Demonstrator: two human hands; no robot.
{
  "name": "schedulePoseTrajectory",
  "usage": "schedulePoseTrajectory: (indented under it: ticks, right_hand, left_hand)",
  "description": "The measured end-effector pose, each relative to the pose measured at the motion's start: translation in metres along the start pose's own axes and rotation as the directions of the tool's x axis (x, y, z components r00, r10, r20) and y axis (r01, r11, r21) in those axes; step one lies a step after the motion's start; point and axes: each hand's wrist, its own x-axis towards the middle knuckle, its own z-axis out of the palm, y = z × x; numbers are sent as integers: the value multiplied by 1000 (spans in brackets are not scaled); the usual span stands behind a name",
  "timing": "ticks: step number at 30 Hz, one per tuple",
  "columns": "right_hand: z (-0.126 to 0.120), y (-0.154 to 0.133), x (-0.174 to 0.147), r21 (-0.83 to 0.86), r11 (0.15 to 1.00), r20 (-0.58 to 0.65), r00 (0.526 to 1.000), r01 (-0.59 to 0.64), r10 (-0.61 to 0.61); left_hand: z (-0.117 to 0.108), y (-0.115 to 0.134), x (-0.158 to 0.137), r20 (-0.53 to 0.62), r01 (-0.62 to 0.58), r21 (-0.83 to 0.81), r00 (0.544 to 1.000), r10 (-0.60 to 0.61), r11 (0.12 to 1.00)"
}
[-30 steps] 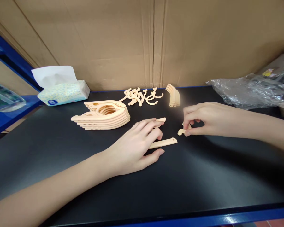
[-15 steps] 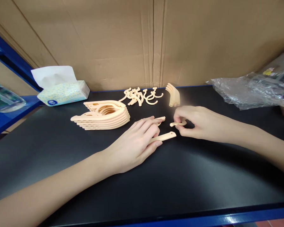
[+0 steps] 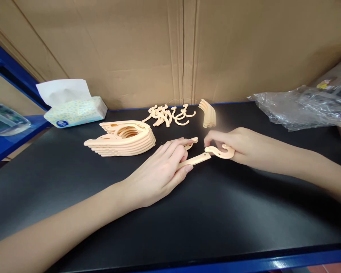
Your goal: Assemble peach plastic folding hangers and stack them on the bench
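My left hand [image 3: 166, 167] is closed around a pale peach plastic hanger piece [image 3: 198, 159], whose narrow end, with a small hole, sticks out past my thumb. Another peach end [image 3: 193, 141] shows beyond my index finger; whether it belongs to the same piece is hidden by the hand. In my right hand [image 3: 230, 142] a curved peach hanger hook [image 3: 220, 152] is pinched. The hook's small end sits right at the tip of the held piece; I cannot tell whether they are joined.
A stack of peach hanger parts [image 3: 122, 140] stands left of my hands. Loose hooks [image 3: 165, 115] lie at the back, beside a bundle of curved strips [image 3: 208, 113]. A tissue pack [image 3: 76, 110] is at back left, crumpled clear plastic [image 3: 295, 108] at back right.
My right hand has turned the hook so its curve now shows in full, and its small end has come to the tip of the hanger piece. That tip has risen slightly.
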Motion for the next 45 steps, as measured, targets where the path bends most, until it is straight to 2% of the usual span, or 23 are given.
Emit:
schedulePoseTrajectory:
  ticks: [5,11,17,30,33,39,45]
  right_hand:
    - [1,0,-1,41,996,23,997,-73,72]
    - [1,5,2,50,998,70,997,41,-44]
    - [3,10,7,153,983,57,993,97,-107]
    - [3,0,2,364,930,84,993,51,-88]
    - [4,-1,2,377,922,61,991,86,-117]
    - [9,1,5,340,925,-12,985,167,-173]
    - [14,4,6,307,920,-93,970,243,-225]
  left_hand:
    - [0,-1,1,-19,0,-38,1000,0,999]
    - [1,-3,0,-28,-11,-24,1000,10,1000]
    - [1,-1,-1,-35,-13,-29,999,12,999]
    - [2,-3,0,-82,-11,-62,997,6,998]
    - [2,-3,0,-82,9,-66,996,-14,998]
    - [1,-4,-2,-54,-37,38,998,39,999]
    - [-1,-4,-2,-39,-33,65,999,35,997]
